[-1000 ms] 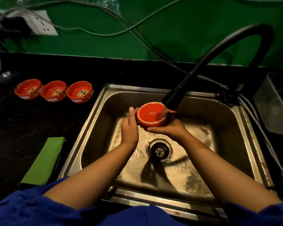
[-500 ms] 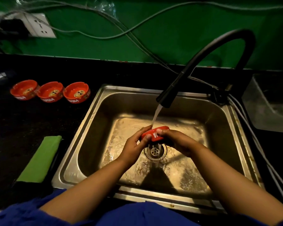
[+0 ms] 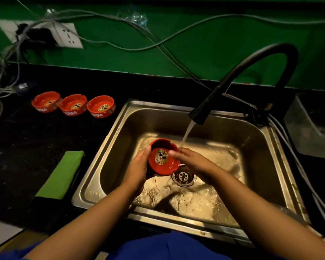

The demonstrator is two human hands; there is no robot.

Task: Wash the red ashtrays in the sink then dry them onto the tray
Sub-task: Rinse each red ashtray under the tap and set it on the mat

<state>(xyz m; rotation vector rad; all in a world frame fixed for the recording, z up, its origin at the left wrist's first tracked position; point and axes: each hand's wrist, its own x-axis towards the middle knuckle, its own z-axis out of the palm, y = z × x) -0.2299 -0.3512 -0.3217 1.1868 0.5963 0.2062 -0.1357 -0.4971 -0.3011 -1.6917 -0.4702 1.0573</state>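
At the far left three ashtrays (image 3: 74, 105) stand in a row on the table (image 3: 17, 147), rims touching, mouths up, not yet washed by the look of them. Nearer lies a green cloth (image 3: 61, 175), just beside the sink (image 3: 109, 147). Over the basin the left hand (image 3: 139, 169) cups the fourth ashtray (image 3: 162, 158) from its left and underside, fingers curled round the wall, with its mouth tilted toward the camera and the printed bottom showing. The right hand (image 3: 193, 164) meets its right rim with one digit laid on the edge; the rest are hidden behind it, so I cannot tell whether it pinches or only steadies. The water (image 3: 186, 136) from the faucet (image 3: 251, 72) falls just past the right rim, not into the bowl, and the drain (image 3: 183, 176) sits below and to the right. The ashtray looks like glazed, stiff ware, likely weighty for its size, and wet glaze will be slippery; dropped on steel it could chip or crack. The safest hold is probably across the outer wall with the palm under the base, thumb hooked in a rim notch, not fingertips on the slick inside. At the far right stands a clear bin (image 3: 311, 124), perhaps the tray.
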